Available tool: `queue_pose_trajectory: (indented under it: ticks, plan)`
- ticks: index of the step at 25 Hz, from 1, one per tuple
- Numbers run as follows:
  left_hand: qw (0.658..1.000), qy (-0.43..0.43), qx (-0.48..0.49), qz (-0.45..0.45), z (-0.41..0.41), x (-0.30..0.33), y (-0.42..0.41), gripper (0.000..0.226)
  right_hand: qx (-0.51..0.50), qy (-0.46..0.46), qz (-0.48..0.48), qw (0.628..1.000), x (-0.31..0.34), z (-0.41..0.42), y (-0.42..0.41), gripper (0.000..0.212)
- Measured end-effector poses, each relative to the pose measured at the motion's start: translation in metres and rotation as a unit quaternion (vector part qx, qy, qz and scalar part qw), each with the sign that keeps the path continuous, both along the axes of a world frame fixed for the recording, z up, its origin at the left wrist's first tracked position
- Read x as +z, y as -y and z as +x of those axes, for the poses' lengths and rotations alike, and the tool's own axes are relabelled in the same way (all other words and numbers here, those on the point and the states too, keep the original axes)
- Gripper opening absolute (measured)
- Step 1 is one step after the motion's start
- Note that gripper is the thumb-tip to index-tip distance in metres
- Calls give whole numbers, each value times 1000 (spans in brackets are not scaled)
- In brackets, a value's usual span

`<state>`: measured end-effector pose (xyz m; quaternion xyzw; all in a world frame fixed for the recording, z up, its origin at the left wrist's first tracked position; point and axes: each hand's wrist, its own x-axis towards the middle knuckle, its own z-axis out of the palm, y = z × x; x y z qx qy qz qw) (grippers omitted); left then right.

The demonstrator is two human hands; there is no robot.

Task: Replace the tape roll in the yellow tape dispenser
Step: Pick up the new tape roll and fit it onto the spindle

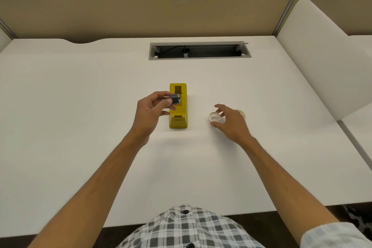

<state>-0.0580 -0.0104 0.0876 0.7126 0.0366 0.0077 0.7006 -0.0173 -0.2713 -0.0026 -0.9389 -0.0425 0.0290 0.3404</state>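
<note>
- Head view, going left to right. Left hand raised just off the desk, forearm angled in from the lower left, palm turned up and toward the camera, fingers curled.
- Pinching the dark grey spool hub between thumb and fingertips, right over the dispenser's open well. So: hub out of the dispenser, and bare, no roll on it.
- Next over, yellow tape dispenser flat on the desk, long axis pointing away, cutter end nearest. Roll cavity looks empty as far as visible, partly hidden by the hub and fingers.
- Right of that, a clear tape roll lying flat on the desk, well apart from the dispenser.
- Right hand hovering over it, forearm in from the lower right, fingers spread wide and loosely arched, thumb just beside the near edge of the roll, fingertips at the far edge. Not closed on anything yet; can't tell if actually touching.
- Second roll peeking out behind the right hand, mostly hidden. Can't tell which one is old and which is new.
- Guessing about halfway: removal done. Left to do: roll onto hub, hub back into the slots, tape end pulled to the cutter.
</note>
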Motion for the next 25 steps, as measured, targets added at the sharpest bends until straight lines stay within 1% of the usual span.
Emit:
queue_pose_trajectory:
  ticks: [2,7,11,16,18,25]
  plan:
    - [1000,1,2,1,0,0,0,22,0,-1,-26,1000,-3,2,-1,58]
    - [1000,-2,2,4,1,0,1,22,-12,-9,-29,999,-7,3,-3,54]
    - [1000,-4,2,2,1,0,3,22,-11,6,-47,999,-7,2,-3,59]
    - [1000,-10,1,-2,0,-2,4,21,-27,69,-52,996,-7,1,10,43]
    - [1000,-12,2,-4,0,-2,4,21,-36,69,-77,994,-7,4,21,42]
    - [1000,-10,2,-9,0,-2,6,19,-57,30,-215,975,-9,14,55,51]
